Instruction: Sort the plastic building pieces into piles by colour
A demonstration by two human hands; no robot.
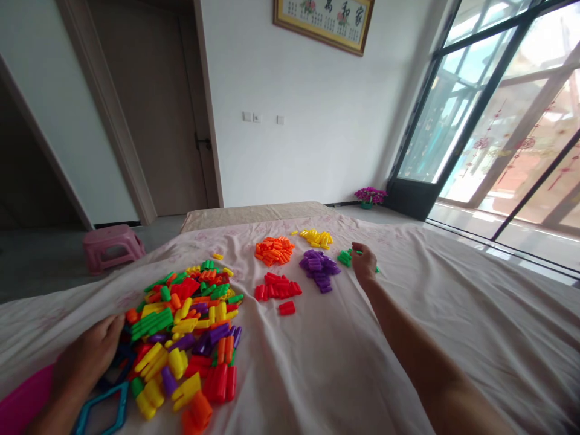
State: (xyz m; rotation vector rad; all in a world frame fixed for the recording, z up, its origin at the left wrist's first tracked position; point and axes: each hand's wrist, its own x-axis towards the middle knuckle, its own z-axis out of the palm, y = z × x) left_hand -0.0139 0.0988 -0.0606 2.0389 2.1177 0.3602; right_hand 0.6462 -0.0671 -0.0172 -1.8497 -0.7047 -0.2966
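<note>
Beside a large mixed pile of plastic building blocks (183, 326) is my left hand (93, 350), its fingers curled together at the pile's left edge. An orange block (133, 316) lies by its fingertips; whatever is in that hand is hidden. My right hand (364, 261) reaches far out over a small heap of green blocks (344, 258), fingers bent and pinched on a green piece. Part of that heap is covered by the hand. Left of it lie separate heaps of purple blocks (318, 267), yellow blocks (319, 238), orange blocks (274, 250) and red blocks (277, 286).
A pale cloth (326, 362) with wrinkles covers the surface. A blue hexagonal frame (123, 408) and a pink container (27, 396) are at the lower left. One red block (287, 308) sits apart. A pink stool (113, 248) stands on the floor beyond.
</note>
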